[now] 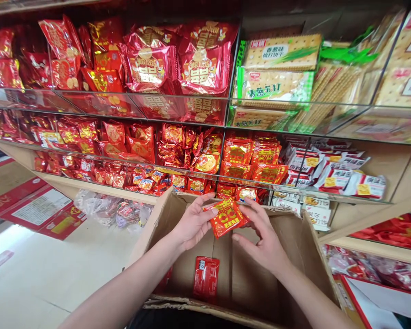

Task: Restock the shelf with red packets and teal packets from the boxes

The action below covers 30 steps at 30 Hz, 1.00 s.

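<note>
Both my hands are over an open cardboard box (294,256). My left hand (192,224) and my right hand (263,237) together pinch a small red snack packet with gold print (226,217), held just above the box. Another red packet (205,276) lies flat on the box's bottom. Right beyond the hands, a clear shelf bin (250,171) holds several similar red and gold packets.
Shelves with clear dividers hold red candy bags (178,59) at the top, green cracker packs (277,68) to the right, and white packets (335,171). A clear bag of sweets (113,210) and flat red cartons (37,205) lie on the pale floor to the left.
</note>
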{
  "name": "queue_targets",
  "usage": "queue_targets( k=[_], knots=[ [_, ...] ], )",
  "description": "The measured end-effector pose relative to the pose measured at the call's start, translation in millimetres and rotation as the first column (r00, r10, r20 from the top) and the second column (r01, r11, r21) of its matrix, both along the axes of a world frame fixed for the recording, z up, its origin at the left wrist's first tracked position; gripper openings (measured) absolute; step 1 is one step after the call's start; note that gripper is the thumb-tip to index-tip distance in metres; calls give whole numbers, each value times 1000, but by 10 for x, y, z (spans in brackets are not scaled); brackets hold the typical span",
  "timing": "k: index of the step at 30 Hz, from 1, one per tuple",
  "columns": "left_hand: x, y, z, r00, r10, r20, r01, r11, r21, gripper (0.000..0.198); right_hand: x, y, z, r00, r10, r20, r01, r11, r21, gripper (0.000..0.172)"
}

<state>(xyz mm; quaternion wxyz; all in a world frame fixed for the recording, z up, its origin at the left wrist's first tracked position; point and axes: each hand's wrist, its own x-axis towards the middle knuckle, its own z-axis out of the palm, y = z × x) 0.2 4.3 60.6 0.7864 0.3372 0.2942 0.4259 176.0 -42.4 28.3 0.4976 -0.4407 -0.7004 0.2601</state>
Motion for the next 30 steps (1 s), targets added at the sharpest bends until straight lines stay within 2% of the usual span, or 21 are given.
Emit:
queue_targets(
  k=[2, 3, 5, 8, 10, 13, 15, 17, 20, 24, 26, 30],
  knots=[
    [5, 16, 37, 1000, 2, -29, -3, 1000, -20, 47, 33, -5, 10, 956, 5, 294, -56, 985, 166, 45],
    [12, 21, 66, 999, 6, -37, -7, 1000, -22, 45, 47, 1, 24, 925, -9, 380, -83, 971, 223, 44],
    [23, 31, 144, 999, 21, -31, -21, 1000, -13, 41, 77, 38, 89, 892, -63, 447, -95, 942, 323, 46],
    [-2, 61, 271, 999, 28, -20, -27, 998, 50, 33, 159, 188, 295, 865, -221, 450, -9, 891, 454, 44],
    [-66, 102, 322, 994, 43, -101, -26, 986, 165, 30, 241, 369, 467, 836, -381, 396, 125, 834, 538, 39],
    [-224, 192, 316, 944, 186, -271, -61, 910, 409, 29, 359, 741, 677, 765, -584, 270, 332, 718, 612, 31],
    [-356, 255, 279, 893, 280, -353, -62, 852, 520, 28, 400, 1007, 764, 727, -634, 264, 384, 693, 610, 30],
    [-503, 308, 235, 822, 355, -446, -32, 810, 585, 28, 399, 1242, 828, 702, -630, 332, 366, 719, 591, 31],
    [-741, 364, 157, 674, 471, -569, 37, 748, 663, 28, 341, 1506, 921, 657, -577, 486, 282, 785, 551, 34],
    [-1011, 424, 14, 516, 524, -678, 129, 735, 666, 28, 265, 1759, 1053, 525, -494, 693, 268, 869, 417, 36],
    [-1083, 453, -61, 478, 534, -697, 143, 736, 662, 28, 255, 1889, 1102, 503, -457, 733, 277, 889, 364, 37],
    [-1099, 500, -172, 448, 565, -693, 81, 746, 661, 28, 261, 2181, 1147, 540, -392, 745, 246, 920, 306, 37]
  ],
)
